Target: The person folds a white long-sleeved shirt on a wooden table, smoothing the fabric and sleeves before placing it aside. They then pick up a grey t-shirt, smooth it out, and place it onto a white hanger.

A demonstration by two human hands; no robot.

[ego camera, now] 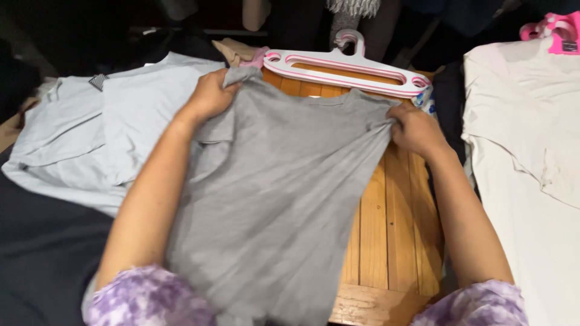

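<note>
A grey t-shirt [278, 199] lies spread over the middle of a wooden slatted table [386, 235], its neckline toward the far side and its hem running down to the near edge, between the person's forearms. The left hand [208, 96] is closed on the shirt's left shoulder, pinching the fabric into a small bunch at the far left corner of the garment. The right hand [417, 130] is closed on the right shoulder and sleeve, and the cloth gathers into folds that fan out from under its fingers. Both arms come in from the near edge, each with a purple and white mottled sleeve at the upper arm.

Just beyond the neckline, on the far side of the table, lies a white and pink plastic hanger [347, 69], its hook pointing away; its bar sits just beside the shirt's collar, and I cannot tell whether they touch.

To the left, a pale blue shirt [103, 133] lies crumpled, partly under the left forearm, with dark fabric [42, 259] nearer to the person. To the right, well apart from the grey garment, a cream shirt [525, 169] lies flat, with a pink hanger [559, 30] at its far end.
</note>
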